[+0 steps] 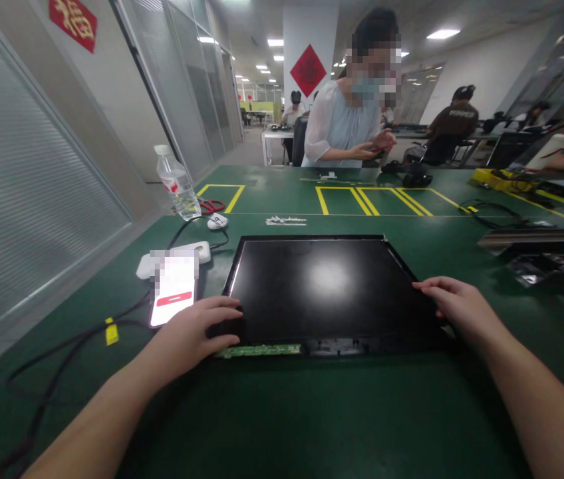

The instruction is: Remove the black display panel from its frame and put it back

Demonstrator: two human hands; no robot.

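Observation:
A black flat display panel (pixel 326 286) lies face up on the green table (pixel 312 412), with a strip of green circuit board (pixel 259 350) showing along its near edge. My left hand (pixel 197 332) grips the panel's near left corner, fingers curled over the edge. At the near right edge sits my right hand (pixel 461 307), its fingers bent and resting on the panel's rim.
A lit phone (pixel 175 293) and a white power bank (pixel 172 259) lie left of the panel, with black cables (pixel 62 359) trailing toward me. A water bottle (pixel 177 183), red scissors (pixel 211 205) and another dark panel (pixel 541 241) sit farther off. A person in a light blouse (pixel 346 126) works across the table.

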